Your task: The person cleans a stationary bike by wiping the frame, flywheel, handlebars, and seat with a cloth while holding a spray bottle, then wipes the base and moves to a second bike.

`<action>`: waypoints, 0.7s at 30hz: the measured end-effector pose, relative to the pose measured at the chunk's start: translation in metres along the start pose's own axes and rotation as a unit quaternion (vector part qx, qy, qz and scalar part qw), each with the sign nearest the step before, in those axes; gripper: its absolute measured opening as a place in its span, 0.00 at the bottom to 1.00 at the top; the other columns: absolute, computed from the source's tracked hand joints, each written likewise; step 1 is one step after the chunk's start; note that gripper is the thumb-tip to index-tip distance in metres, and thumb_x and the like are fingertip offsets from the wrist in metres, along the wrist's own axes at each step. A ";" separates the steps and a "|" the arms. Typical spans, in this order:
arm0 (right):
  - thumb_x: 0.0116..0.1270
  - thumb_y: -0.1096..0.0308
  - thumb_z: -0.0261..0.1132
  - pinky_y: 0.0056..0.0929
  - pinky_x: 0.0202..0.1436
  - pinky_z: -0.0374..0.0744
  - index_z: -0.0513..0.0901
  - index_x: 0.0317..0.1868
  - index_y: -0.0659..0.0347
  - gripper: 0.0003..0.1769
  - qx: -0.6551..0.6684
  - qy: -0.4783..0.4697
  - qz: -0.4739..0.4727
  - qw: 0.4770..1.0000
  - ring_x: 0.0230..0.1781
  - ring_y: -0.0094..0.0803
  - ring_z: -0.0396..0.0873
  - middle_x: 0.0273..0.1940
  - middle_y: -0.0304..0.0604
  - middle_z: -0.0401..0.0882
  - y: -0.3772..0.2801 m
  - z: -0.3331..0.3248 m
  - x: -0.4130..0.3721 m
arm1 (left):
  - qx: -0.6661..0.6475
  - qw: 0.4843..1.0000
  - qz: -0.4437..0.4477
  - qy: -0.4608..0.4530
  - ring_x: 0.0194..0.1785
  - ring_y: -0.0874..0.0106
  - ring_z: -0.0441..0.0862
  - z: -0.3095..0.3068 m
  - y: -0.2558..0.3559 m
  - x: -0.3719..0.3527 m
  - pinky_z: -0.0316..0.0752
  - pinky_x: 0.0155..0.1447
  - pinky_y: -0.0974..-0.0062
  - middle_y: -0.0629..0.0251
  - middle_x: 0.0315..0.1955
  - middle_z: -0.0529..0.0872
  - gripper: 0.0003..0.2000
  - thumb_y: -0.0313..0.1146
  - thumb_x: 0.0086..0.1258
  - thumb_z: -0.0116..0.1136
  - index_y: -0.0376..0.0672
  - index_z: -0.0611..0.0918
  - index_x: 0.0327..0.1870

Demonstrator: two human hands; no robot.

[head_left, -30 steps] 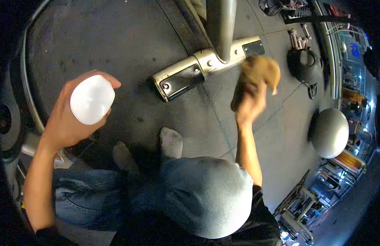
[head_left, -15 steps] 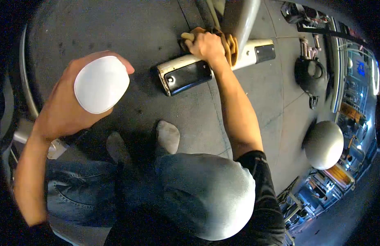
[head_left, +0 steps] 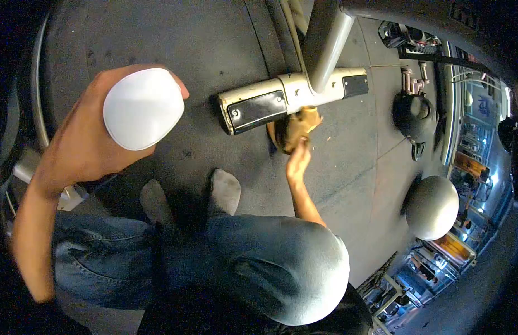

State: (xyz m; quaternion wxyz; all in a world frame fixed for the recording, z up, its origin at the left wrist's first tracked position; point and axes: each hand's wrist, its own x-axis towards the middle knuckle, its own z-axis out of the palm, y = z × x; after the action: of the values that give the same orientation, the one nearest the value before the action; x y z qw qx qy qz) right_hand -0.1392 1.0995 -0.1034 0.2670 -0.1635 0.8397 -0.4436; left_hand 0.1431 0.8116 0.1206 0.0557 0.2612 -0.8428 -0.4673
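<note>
A smooth white rounded object [head_left: 143, 109] sits in my left hand [head_left: 83, 131], whose fingers wrap round its far side. My right hand [head_left: 300, 159] grips a brown and yellow thing [head_left: 300, 129], perhaps a shoe or a glove, blurred by motion. It is just in front of a cream metal base [head_left: 303, 92] with black plates, which lies on the dark floor. A grey post [head_left: 331, 50] rises from this base.
My feet [head_left: 224, 191] in grey socks are on the floor. To the right are a silver ball [head_left: 432, 208], a black weight [head_left: 415, 118] and pinkish dumbbells [head_left: 413, 81]. A metal tube [head_left: 40, 84] curves along the left edge.
My right hand has come back towards me from behind the base, bringing the brown thing to its near side. My left hand still holds the white object, shifted slightly.
</note>
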 end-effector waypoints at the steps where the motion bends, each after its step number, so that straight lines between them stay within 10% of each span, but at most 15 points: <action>1: 0.76 0.47 0.49 0.41 0.63 0.70 0.71 0.63 0.67 0.31 0.084 0.069 -0.033 0.994 0.59 0.43 0.71 0.61 0.57 0.71 -0.005 -0.005 -0.001 | -0.014 1.000 0.007 0.012 0.55 0.65 0.79 0.003 -0.003 -0.002 0.70 0.63 0.69 0.60 0.48 0.82 0.17 0.22 0.54 0.62 0.38 0.80 0.48; 5: 0.76 0.49 0.51 0.37 0.64 0.70 0.68 0.64 0.69 0.31 0.198 0.259 -0.116 0.938 0.58 0.40 0.72 0.58 0.51 0.75 -0.084 -0.025 0.030 | -0.063 0.997 0.040 0.032 0.56 0.63 0.79 0.018 -0.006 0.002 0.70 0.63 0.67 0.58 0.49 0.82 0.18 0.20 0.52 0.63 0.38 0.80 0.47; 6: 0.76 0.51 0.52 0.37 0.65 0.70 0.66 0.66 0.69 0.31 0.217 0.174 -0.131 0.952 0.59 0.41 0.73 0.60 0.52 0.73 -0.105 -0.032 0.051 | -0.071 0.996 0.053 0.028 0.56 0.63 0.79 0.020 -0.003 0.008 0.70 0.63 0.67 0.58 0.49 0.82 0.18 0.20 0.52 0.63 0.38 0.79 0.47; 8: 0.68 0.59 0.61 0.36 0.64 0.71 0.72 0.64 0.65 0.28 0.014 0.149 -0.342 0.928 0.59 0.41 0.72 0.62 0.55 0.70 -0.141 -0.020 0.110 | -0.014 0.997 0.073 -0.014 0.55 0.63 0.80 0.018 0.003 0.018 0.72 0.62 0.67 0.58 0.48 0.83 0.25 0.20 0.49 0.65 0.39 0.76 0.52; 11: 0.53 0.67 0.73 0.43 0.64 0.71 0.71 0.67 0.53 0.39 -0.238 0.116 -0.607 0.749 0.63 0.57 0.68 0.67 0.65 0.61 -0.206 0.021 0.163 | 0.026 0.995 0.070 -0.063 0.53 0.62 0.81 0.014 0.010 0.025 0.72 0.60 0.68 0.60 0.47 0.84 0.30 0.19 0.46 0.68 0.40 0.74 0.56; 13: 0.66 0.60 0.54 0.55 0.71 0.60 0.69 0.68 0.58 0.30 -0.294 0.152 -0.517 0.790 0.72 0.62 0.56 0.72 0.63 0.55 -0.195 0.047 0.170 | 0.011 0.996 0.053 -0.071 0.53 0.63 0.81 0.014 0.011 0.023 0.72 0.59 0.68 0.60 0.47 0.84 0.29 0.18 0.47 0.67 0.40 0.75 0.55; 14: 0.43 0.70 0.74 0.48 0.65 0.70 0.69 0.68 0.46 0.47 -0.308 0.167 -0.505 0.789 0.65 0.67 0.61 0.71 0.72 0.49 -0.189 0.045 0.163 | 0.005 0.998 0.052 -0.043 0.52 0.63 0.81 0.015 0.005 0.019 0.72 0.59 0.69 0.60 0.46 0.84 0.25 0.19 0.48 0.66 0.39 0.77 0.52; 16: 0.39 0.74 0.72 0.48 0.66 0.69 0.71 0.67 0.49 0.47 -0.296 0.168 -0.506 0.793 0.66 0.68 0.61 0.71 0.74 0.47 -0.153 0.043 0.163 | -0.076 0.997 0.022 0.013 0.51 0.62 0.81 0.016 0.011 0.017 0.72 0.57 0.70 0.59 0.44 0.84 0.16 0.20 0.51 0.65 0.38 0.82 0.43; 21: 0.60 0.65 0.62 0.46 0.70 0.62 0.66 0.66 0.70 0.34 -0.273 0.152 -0.425 0.849 0.67 0.58 0.63 0.66 0.65 0.64 -0.046 0.021 0.127 | -0.055 0.998 -0.015 -0.039 0.56 0.65 0.79 0.001 0.013 0.017 0.70 0.63 0.68 0.60 0.47 0.83 0.19 0.19 0.51 0.63 0.39 0.80 0.47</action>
State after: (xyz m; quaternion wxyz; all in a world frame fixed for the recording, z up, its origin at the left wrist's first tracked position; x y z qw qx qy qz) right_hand -0.2271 0.9949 -0.1132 -0.1345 -0.5014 0.8054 -0.2862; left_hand 0.1229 0.8093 0.1277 0.0303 0.2521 -0.8132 -0.5236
